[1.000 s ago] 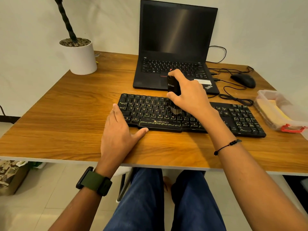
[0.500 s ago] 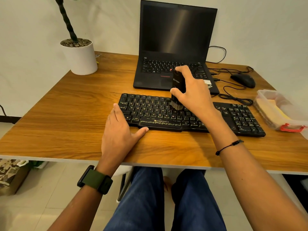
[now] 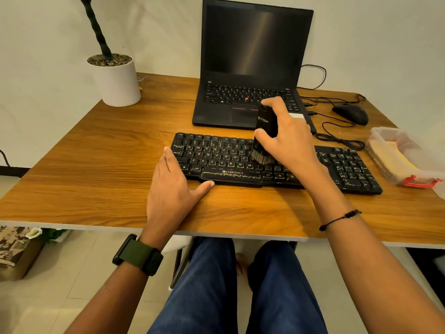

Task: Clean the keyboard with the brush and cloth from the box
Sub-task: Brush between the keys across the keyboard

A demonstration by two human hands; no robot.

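While there's only the head view to go on, it shows plenty: the right hand (image 3: 286, 141) has its fingers and thumb wrapped round the stubby black body of the brush (image 3: 264, 138), held upright with the bristles down on the keys about mid-row of the keyboard (image 3: 240, 162). The left hand (image 3: 173, 191) lies flat on the surface (image 3: 96, 165), fingers straight, holding nothing, with its thumb tip against the keyboard's front edge and its fingertips at the left end, so I'd guess it's there to pin the board. The keyboard sits across the middle of the surface in front of the laptop (image 3: 250, 68), and the front strip looks pretty dusty. The box (image 3: 407, 157) is off at the right, just beside the keyboard's right end, with what I take to be the cloth (image 3: 390, 155) folded inside. Handling-wise, I reckon the brush is light and rigid with soft bristles, so gripping it round the body like that makes sense. The keyboard looks light enough to skid, hence bracing it. The cloth should be limp, so pinch it by an edge.
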